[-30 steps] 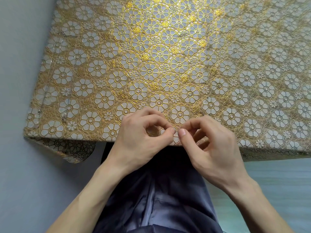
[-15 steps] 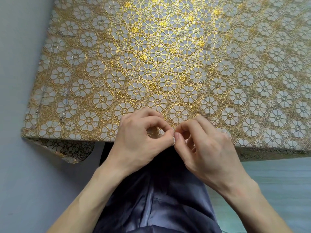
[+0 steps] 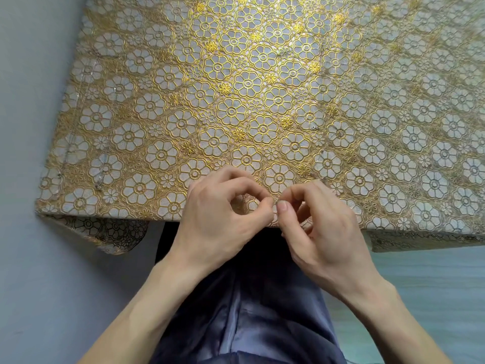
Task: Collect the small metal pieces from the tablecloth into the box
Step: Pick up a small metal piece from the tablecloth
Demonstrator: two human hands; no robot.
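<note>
head view: left hand (image 3: 220,219), right hand (image 3: 322,232) pinched tip-to-tip at tablecloth (image 3: 183,101) edge; grasping what, cannot tell.

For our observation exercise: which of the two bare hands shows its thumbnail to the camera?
The right bare hand: its thumbnail faces up, while the left bare hand shows only its thumb's side.

The tablecloth (image 3: 262,82) is pale lace-like fabric covered in gold-outlined flowers, shining brightest through its middle. It lies flat and smooth, with its near edge and near-left corner folding down out of the light. A few small metal pieces (image 3: 98,185) show as tiny silvery specks on it, some close to the left edge and one right of centre. They lie well apart and are too small to tell their shape.
</note>
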